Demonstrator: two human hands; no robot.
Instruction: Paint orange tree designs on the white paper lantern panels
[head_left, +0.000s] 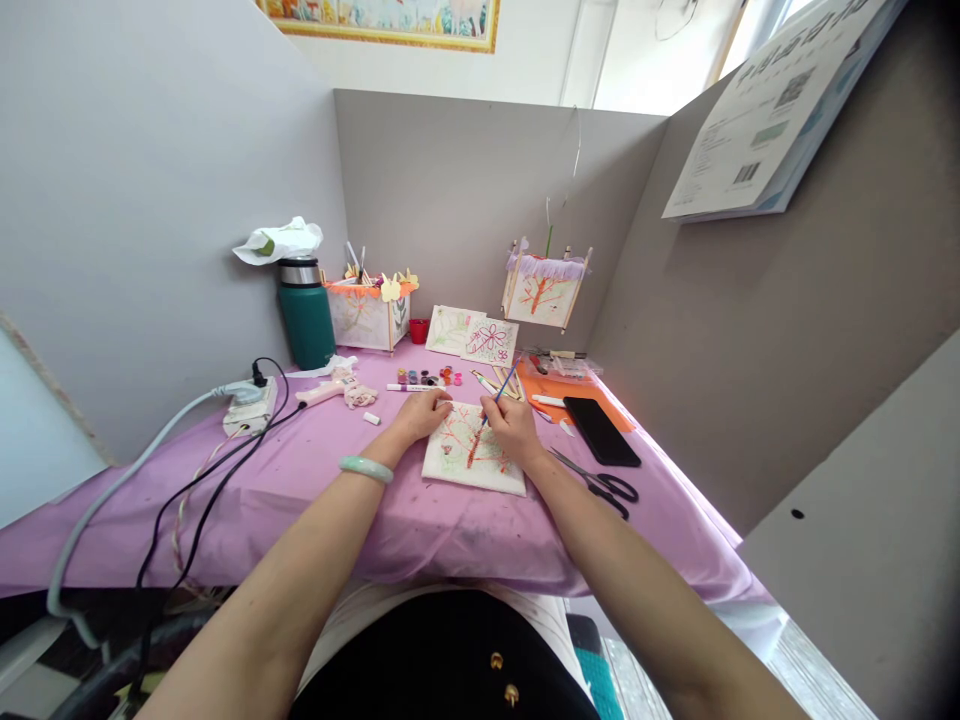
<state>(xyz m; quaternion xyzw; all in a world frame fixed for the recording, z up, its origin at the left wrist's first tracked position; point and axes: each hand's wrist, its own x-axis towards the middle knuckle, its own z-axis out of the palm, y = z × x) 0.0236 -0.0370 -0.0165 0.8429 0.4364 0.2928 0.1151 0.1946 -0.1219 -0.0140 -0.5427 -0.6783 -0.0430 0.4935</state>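
Observation:
On the purple cloth in front of me lies a white panel (474, 475) painted with a red-brown tree and small green and red marks. My left hand (421, 415) has its fingers closed over the panel's upper left edge. A thin paintbrush (509, 378) with a blue handle is gripped in my right hand (513, 428). The brush slants down to the left, its lower end over the tree trunk; its very tip is hard to make out. Just beyond the hands are small paint pots (431, 377) in several colours and a white-and-purple marker (405, 387).
Scissors (600, 480) and a black phone (602, 432) lie right, beside an orange sheet (544, 384). Left are a power strip (251, 405) with cables, a green bottle (306, 315) and a decorated box (367, 315). A painted lantern (545, 290) hangs at the back.

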